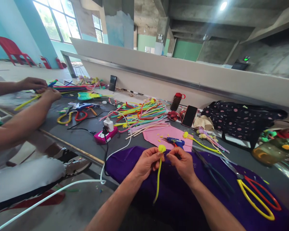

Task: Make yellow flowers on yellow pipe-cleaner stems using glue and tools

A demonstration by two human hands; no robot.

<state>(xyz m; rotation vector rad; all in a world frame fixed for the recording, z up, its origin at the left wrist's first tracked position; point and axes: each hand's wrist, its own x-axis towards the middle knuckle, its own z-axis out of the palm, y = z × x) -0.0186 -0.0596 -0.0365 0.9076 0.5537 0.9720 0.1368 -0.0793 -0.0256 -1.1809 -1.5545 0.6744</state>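
My left hand [148, 162] pinches a yellow pipe-cleaner flower [162, 148] just under its round fuzzy head, and the yellow stem hangs down below the fingers. Close by on the right, my right hand [181, 162] has thumb and forefinger pressed together; whatever lies between them is too small to make out. Both hands are over a purple cloth [125, 160]. Just beyond them a blue glue gun [174, 141] rests on a pink sheet [151, 136]. A second yellow pipe-cleaner flower [186, 135] lies at the sheet's right edge.
Scissors [255, 192] and dark pliers [212, 173] lie on the right. Behind are loose pipe cleaners [144, 112], a magenta power strip [106, 134] with cables, a phone [189, 116], a bottle [177, 102] and a patterned bag [240, 118]. On the left a co-worker's hands [50, 93] hold pipe cleaners.
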